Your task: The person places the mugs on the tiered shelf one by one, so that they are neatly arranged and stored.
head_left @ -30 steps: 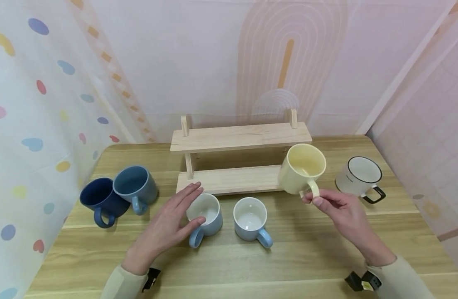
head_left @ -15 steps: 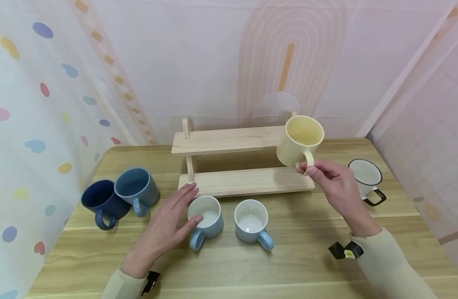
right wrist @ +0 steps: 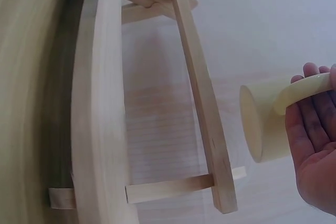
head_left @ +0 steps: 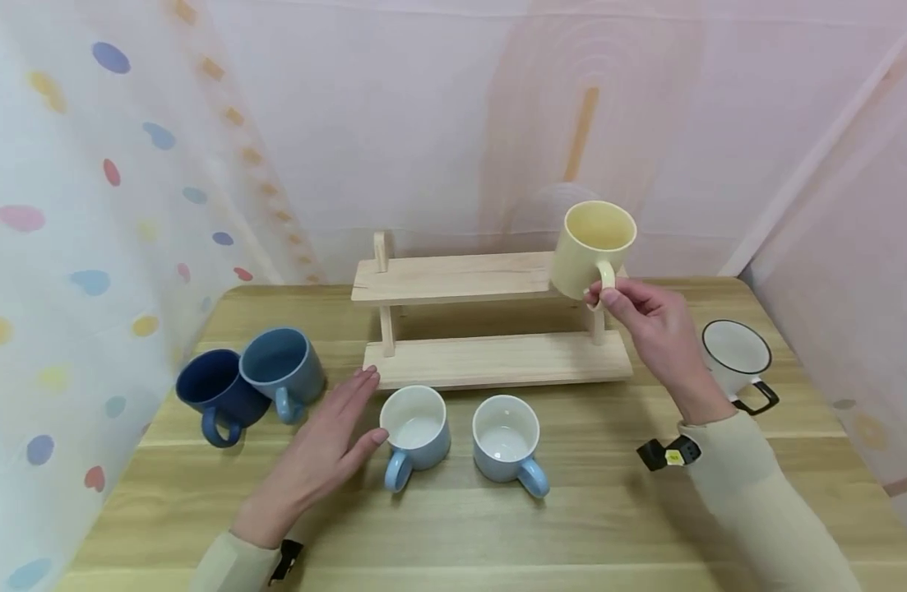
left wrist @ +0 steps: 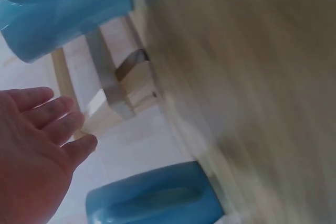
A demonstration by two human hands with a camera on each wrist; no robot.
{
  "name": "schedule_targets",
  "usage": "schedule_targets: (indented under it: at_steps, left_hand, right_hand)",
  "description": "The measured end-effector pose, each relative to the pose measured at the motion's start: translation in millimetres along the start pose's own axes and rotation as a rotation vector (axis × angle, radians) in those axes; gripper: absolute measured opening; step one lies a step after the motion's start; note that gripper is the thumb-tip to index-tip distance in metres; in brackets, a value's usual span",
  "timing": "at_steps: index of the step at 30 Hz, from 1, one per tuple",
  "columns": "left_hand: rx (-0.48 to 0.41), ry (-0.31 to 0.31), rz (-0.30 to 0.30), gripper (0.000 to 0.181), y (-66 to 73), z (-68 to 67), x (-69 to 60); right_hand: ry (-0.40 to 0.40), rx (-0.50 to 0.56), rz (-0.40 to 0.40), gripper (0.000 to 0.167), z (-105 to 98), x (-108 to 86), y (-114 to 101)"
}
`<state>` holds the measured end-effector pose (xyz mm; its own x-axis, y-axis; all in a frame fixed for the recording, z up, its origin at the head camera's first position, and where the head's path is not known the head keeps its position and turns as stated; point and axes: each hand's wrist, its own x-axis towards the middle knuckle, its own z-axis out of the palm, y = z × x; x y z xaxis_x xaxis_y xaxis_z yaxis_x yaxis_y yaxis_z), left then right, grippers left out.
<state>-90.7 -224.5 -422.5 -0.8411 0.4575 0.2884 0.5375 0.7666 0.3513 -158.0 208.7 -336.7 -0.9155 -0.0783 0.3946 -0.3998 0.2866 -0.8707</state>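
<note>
While fingers (head_left: 622, 306) pinch a mug (head_left: 576, 265), their arm's (head_left: 752, 485) outstretched.

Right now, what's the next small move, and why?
Probably lower the yellow mug onto the right end of the upper shelf: the right hand holds it by the handle, overlapping that end in the head view, and the right wrist view shows a gap between mug and shelf.
</note>
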Motion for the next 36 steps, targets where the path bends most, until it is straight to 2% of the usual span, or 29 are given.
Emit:
schedule_targets:
  at_steps: [4, 10, 16, 22, 29, 36]
  left_hand:
    - [0.018, -0.102, -0.006, 0.071, -6.1, 5.8, 2.9]
    - [0.02, -0.165, -0.008, 0.072, -11.3, 7.8, 4.7]
    - [0.013, -0.198, -0.012, 0.071, -12.9, 4.1, 4.7]
    - [-0.002, -0.208, 0.02, 0.067, -19.6, -0.1, 5.0]
    - [-0.027, -0.274, 0.003, 0.065, -26.0, -8.8, 6.4]
    - [0.0, -0.28, 0.024, 0.066, -28.8, -12.6, 5.2]
  right_hand:
    - [0.015, -0.005, -0.002, 0.027, -5, 7.1, 3]
    - [-0.001, 0.005, 0.019, 0.03, -2, 17.5, 7]
    - [-0.015, 0.04, 0.014, 0.031, 3, 27.9, 11]
    - [-0.021, 0.09, 0.021, 0.03, 8, 35.6, 15]
    - [-0.021, 0.118, 0.016, 0.028, 13, 40.4, 21]
    - [-0.029, 0.115, 0.016, 0.028, 18, 42.7, 24]
